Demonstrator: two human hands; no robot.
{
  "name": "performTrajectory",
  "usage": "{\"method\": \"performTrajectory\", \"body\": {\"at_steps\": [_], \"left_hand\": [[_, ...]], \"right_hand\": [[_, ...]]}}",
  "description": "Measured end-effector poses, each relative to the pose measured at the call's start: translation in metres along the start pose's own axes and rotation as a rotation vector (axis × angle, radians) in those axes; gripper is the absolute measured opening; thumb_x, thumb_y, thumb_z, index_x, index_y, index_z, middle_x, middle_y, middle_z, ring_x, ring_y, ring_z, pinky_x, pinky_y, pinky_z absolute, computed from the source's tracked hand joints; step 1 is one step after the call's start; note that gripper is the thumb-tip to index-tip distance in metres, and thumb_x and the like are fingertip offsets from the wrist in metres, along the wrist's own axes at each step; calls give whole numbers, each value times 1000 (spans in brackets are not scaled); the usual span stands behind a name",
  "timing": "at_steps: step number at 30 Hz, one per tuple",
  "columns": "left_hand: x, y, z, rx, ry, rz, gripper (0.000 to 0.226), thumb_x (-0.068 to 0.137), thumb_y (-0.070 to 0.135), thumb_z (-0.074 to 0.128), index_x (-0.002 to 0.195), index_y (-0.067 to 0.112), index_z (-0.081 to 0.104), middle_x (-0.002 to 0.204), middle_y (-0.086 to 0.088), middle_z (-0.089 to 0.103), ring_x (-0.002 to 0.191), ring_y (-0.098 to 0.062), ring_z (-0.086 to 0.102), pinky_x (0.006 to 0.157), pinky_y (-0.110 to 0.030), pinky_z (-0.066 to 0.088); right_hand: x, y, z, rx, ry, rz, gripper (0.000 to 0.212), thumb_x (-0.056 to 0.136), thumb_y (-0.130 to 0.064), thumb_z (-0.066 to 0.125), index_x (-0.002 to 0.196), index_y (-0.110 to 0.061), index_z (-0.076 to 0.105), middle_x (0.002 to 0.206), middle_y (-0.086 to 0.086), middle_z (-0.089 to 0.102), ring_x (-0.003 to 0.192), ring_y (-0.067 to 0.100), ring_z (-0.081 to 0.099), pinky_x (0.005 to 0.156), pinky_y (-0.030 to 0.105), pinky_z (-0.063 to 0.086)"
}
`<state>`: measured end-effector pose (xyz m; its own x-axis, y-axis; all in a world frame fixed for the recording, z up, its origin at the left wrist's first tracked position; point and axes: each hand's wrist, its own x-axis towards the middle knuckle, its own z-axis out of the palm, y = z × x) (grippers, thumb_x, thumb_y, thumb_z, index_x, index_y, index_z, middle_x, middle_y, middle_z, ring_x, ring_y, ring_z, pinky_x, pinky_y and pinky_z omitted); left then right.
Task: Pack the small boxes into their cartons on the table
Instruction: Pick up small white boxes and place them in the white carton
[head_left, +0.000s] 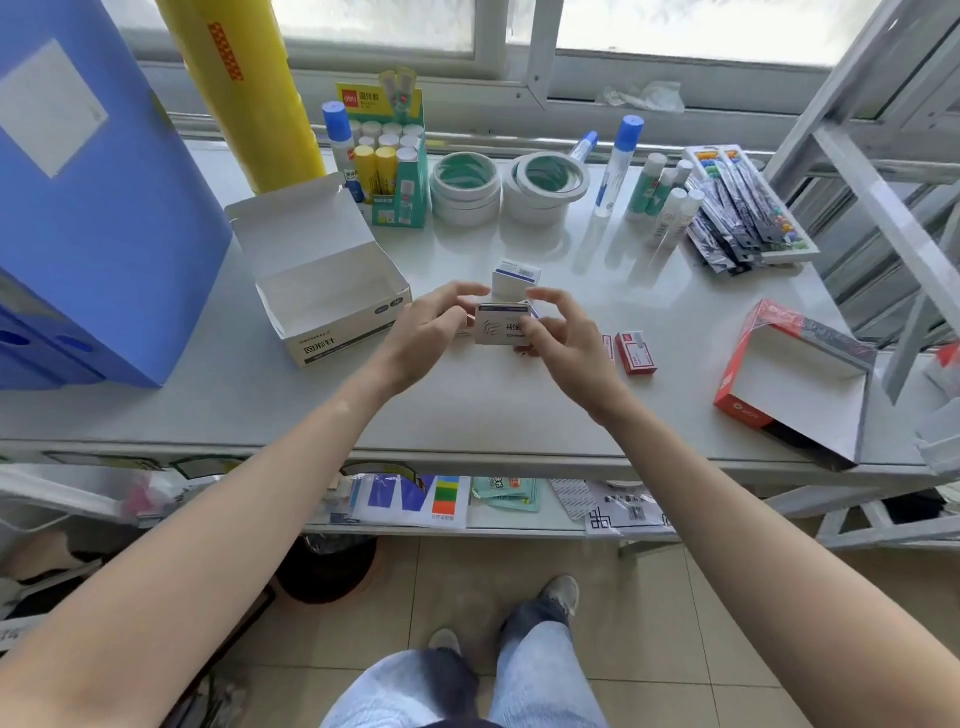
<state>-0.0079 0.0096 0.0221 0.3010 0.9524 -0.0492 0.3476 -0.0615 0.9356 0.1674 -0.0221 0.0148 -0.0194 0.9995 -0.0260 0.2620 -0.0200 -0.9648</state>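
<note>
Both hands meet over the middle of the table around a small white box (500, 326) with dark print. My left hand (426, 335) touches its left side and my right hand (563, 340) grips its right side. Just behind it stands another small white box (515, 278) with a blue stripe. An open white carton (332, 291), lid up and empty inside, sits to the left. A small red box (636, 353) lies to the right of my right hand. Further right lies an open red carton (795, 379), also empty.
A blue file box (93, 208) and a yellow roll (244, 88) stand at the left. Along the back are a glue-stick display (395, 156), tape rolls (509, 187), glue bottles (618, 161) and packs of pins (743, 208). A metal rack (883, 156) rises at the right.
</note>
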Motion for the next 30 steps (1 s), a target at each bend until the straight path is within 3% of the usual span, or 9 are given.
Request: {"method": "performTrajectory", "body": {"at_steps": [4, 8, 14, 18, 22, 26, 30], "left_hand": [[-3, 2, 1, -13, -32, 20, 36, 85, 19, 39, 112, 20, 63, 94, 9, 67, 75, 14, 58, 66, -3, 39], [-3, 0, 3, 52, 3, 14, 34, 93, 41, 44, 100, 17, 67, 89, -2, 70, 72, 1, 61, 69, -17, 44], [-7, 1, 4, -13, -7, -43, 24, 86, 28, 64, 99, 9, 61, 86, -3, 70, 72, 0, 64, 71, -17, 48], [-12, 9, 11, -157, -140, -139, 38, 84, 17, 66, 118, 9, 49, 96, -10, 67, 78, -18, 70, 79, -27, 56], [-16, 15, 25, -207, -226, -167, 38, 85, 12, 64, 119, 15, 48, 106, -13, 66, 84, -18, 70, 81, -27, 57], [-14, 12, 32, -210, -152, -201, 26, 84, 19, 66, 106, 20, 53, 97, -3, 69, 91, -17, 67, 81, -29, 53], [-10, 11, 38, -299, -55, -241, 27, 80, 28, 70, 97, 17, 52, 96, -4, 70, 89, -17, 68, 74, -25, 54]], "right_hand": [[0, -3, -1, 68, 18, 20, 26, 97, -14, 49, 122, -8, 49, 95, 18, 68, 68, 13, 63, 64, 11, 52], [-2, -6, -4, 80, 14, 42, 25, 97, -15, 48, 121, -6, 50, 89, 14, 68, 68, 15, 61, 62, 11, 52], [-2, -12, -9, 205, 51, 92, 18, 99, -18, 40, 113, -15, 53, 89, 18, 63, 79, 26, 58, 68, 22, 51], [-2, -16, -14, 326, 12, 96, 30, 87, -18, 54, 116, -23, 48, 93, 9, 69, 89, 26, 60, 91, 36, 48], [-3, -20, -18, 327, -77, 76, 52, 81, -6, 52, 127, -28, 43, 114, 11, 67, 106, 27, 65, 104, 44, 46], [-8, -26, -23, 272, -116, 40, 63, 68, -5, 52, 129, -21, 47, 123, 9, 63, 110, 21, 62, 98, 36, 50], [-18, -24, -25, 13, -173, -38, 64, 66, -13, 60, 129, -21, 49, 130, 2, 57, 122, 12, 51, 94, 19, 45]]}}
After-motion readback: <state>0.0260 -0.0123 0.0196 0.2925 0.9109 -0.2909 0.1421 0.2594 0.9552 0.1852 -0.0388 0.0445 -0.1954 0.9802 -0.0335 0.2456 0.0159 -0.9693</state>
